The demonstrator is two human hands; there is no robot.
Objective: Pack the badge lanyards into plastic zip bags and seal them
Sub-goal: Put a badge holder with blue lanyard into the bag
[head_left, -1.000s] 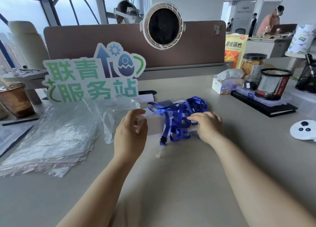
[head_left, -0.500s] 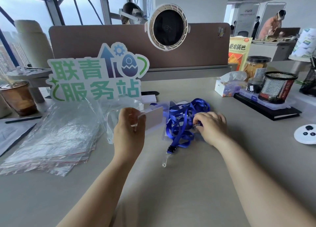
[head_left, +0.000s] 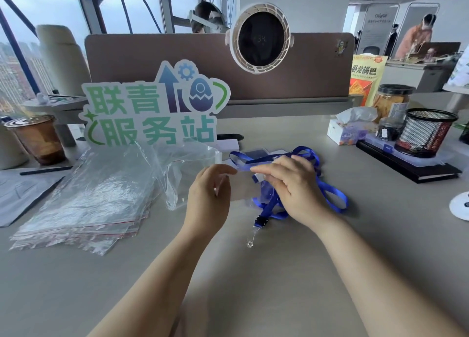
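Note:
A tangle of blue badge lanyards (head_left: 330,189) lies on the grey desk, one black clip (head_left: 261,221) trailing toward me. My left hand (head_left: 209,197) grips the left edge of a clear badge holder (head_left: 241,187), held just above the desk. My right hand (head_left: 289,184) rests on the holder's right end and on the lanyard straps, fingers bent over them. A loose clear zip bag (head_left: 177,164) stands crumpled just left of my left hand. A stack of flat zip bags (head_left: 83,210) with red seal lines lies further left.
A green and white cut-out sign (head_left: 152,108) stands behind the bags, before a brown divider with a round fan (head_left: 260,36). An iced drink cup (head_left: 38,139) is at far left. Tissue box (head_left: 347,131), mesh pen cup (head_left: 426,133) and black notebook sit at right.
My right hand has moved left from the lanyard pile onto the badge holder's right end. My left hand keeps hold of the holder, which has tipped flatter.

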